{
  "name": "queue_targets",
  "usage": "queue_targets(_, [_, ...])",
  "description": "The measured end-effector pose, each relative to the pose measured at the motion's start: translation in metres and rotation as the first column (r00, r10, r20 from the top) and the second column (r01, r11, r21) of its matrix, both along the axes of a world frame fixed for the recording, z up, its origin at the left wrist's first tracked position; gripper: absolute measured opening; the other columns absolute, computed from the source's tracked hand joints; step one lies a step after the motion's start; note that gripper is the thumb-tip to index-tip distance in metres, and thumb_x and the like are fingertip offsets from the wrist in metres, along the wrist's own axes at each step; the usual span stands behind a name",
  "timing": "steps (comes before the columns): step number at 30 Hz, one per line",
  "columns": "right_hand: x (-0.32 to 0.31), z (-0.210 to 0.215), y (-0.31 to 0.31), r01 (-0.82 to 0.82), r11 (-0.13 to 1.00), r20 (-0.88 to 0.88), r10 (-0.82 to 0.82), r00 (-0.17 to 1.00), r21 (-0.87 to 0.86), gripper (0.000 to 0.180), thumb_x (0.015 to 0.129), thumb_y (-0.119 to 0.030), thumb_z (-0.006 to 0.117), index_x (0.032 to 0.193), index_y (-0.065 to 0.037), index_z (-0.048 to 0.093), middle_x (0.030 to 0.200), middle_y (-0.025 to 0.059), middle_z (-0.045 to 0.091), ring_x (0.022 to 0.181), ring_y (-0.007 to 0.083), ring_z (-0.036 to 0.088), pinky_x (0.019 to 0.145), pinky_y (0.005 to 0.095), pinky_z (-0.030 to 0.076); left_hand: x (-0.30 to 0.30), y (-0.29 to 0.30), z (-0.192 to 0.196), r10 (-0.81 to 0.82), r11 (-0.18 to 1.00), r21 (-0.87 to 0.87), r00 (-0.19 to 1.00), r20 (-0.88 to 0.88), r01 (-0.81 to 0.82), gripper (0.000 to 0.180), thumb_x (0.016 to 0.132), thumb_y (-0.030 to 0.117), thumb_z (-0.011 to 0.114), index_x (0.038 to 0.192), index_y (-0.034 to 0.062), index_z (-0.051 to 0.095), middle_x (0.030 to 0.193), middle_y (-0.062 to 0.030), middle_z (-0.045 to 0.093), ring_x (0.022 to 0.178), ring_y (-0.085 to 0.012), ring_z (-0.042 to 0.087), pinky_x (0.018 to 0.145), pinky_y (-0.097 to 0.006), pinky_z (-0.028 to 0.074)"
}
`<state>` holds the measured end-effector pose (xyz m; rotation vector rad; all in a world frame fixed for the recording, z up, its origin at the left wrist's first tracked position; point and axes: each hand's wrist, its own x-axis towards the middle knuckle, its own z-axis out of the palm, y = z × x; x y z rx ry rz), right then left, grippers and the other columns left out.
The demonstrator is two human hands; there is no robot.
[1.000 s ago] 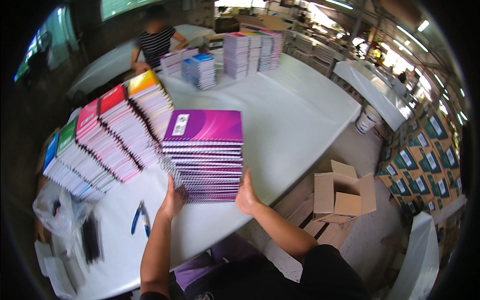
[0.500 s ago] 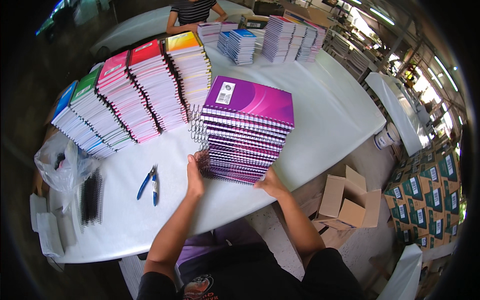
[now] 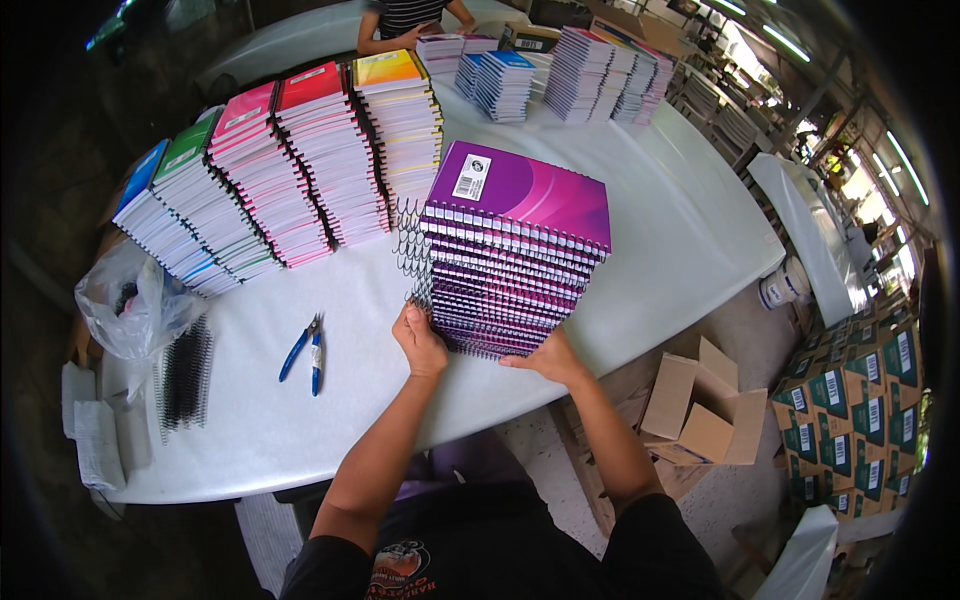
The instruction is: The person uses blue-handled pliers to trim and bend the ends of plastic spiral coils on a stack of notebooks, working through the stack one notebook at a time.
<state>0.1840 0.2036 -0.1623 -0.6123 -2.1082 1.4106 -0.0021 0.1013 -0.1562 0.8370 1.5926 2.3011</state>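
Note:
A tall stack of purple spiral notebooks (image 3: 520, 205) stands near the table's front edge, bindings toward me. Long loose ends of the wire coils (image 3: 412, 245) stick out from its left side. My left hand (image 3: 424, 342) is closed at the stack's lower left corner, its fingers against the lowest coils. At the lower right corner my right hand (image 3: 548, 358) grips the stack, thumb along the front and fingers partly hidden behind the side. Left of my hands, blue-handled cutting pliers (image 3: 304, 354) lie on the white table (image 3: 365, 415).
Several stacks of notebooks in blue, green, pink, red and yellow (image 3: 316, 160) line the table's far left. Loose black coils (image 3: 183, 378) lie beside a clear plastic bag (image 3: 140, 300). More notebook stacks (image 3: 580, 80) stand at the back, near another person (image 3: 412, 25). An open carton (image 3: 700, 405) sits below right.
My left hand's fingers have curled in at the stack's lower left corner, where the thumb stood up before. My right hand stays at the lower right corner. The whole view has shifted slightly.

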Motion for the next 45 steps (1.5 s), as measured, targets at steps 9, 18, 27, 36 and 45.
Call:
queue_targets(9, [0.0, 0.017, -0.008, 0.024, 0.999, 0.065, -0.022, 0.998, -0.037, 0.112, 0.054, -0.017, 0.09, 0.143, -0.006, 0.022, 0.14, 0.015, 0.036, 0.129, 0.0286, 0.035, 0.108, 0.0408, 0.031, -0.003, 0.001, -0.002, 0.004, 1.0, -0.009, 0.999, -0.036, -0.004, 0.057, 0.096, 0.053, 0.03, 0.069, 0.0047, 0.04, 0.069, 0.0035, 0.041, 0.066, -0.008, 0.036, 0.058, -0.027, 0.03])
queue_targets(18, [0.0, 0.024, -0.005, -0.055, 0.973, 0.292, -0.013, 0.956, 0.225, 0.101, 0.053, -0.023, 0.087, 0.137, -0.002, 0.034, 0.137, 0.0196, 0.037, 0.128, 0.0342, 0.035, 0.108, 0.0427, 0.028, -0.001, 0.005, -0.002, 0.034, 0.998, 0.054, 0.999, -0.024, -0.033, 0.051, 0.095, 0.047, 0.038, 0.064, 0.0071, 0.033, 0.061, 0.004, 0.032, 0.06, -0.0077, 0.029, 0.052, -0.027, 0.023])
queue_targets(27, [0.002, 0.029, 0.0, -0.075, 0.98, 0.285, 0.019, 0.958, 0.187, 0.102, 0.053, -0.024, 0.087, 0.137, -0.002, 0.033, 0.138, 0.0202, 0.035, 0.129, 0.0358, 0.033, 0.11, 0.0409, 0.026, 0.0, 0.003, -0.002, 0.032, 0.997, 0.078, 0.999, -0.032, -0.03, 0.05, 0.096, 0.045, 0.038, 0.064, 0.0071, 0.033, 0.061, 0.0045, 0.032, 0.06, -0.0076, 0.028, 0.052, -0.027, 0.022])
queue_targets(36, [0.002, 0.027, 0.007, -0.135, 0.97, 0.387, 0.047, 0.921, 0.203, 0.102, 0.054, -0.027, 0.086, 0.138, -0.004, 0.033, 0.139, 0.0208, 0.034, 0.131, 0.0379, 0.029, 0.111, 0.0434, 0.025, -0.002, -0.003, -0.005, -0.013, 0.999, -0.047, 0.997, -0.082, 0.009, 0.057, 0.097, 0.049, 0.027, 0.071, 0.0015, 0.045, 0.069, 0.0009, 0.045, 0.066, -0.0099, 0.037, 0.058, -0.028, 0.031])
queue_targets(45, [0.005, 0.023, 0.002, -0.119, 0.956, 0.381, 0.008, 0.925, 0.268, 0.12, 0.042, -0.037, 0.092, 0.139, -0.003, 0.03, 0.141, 0.0205, 0.032, 0.132, 0.0366, 0.03, 0.11, 0.0421, 0.025, -0.001, 0.002, -0.001, 0.017, 0.999, 0.052, 0.999, -0.04, -0.015, 0.05, 0.096, 0.044, 0.036, 0.065, 0.005, 0.035, 0.061, 0.0024, 0.033, 0.06, -0.0093, 0.03, 0.053, -0.029, 0.025])
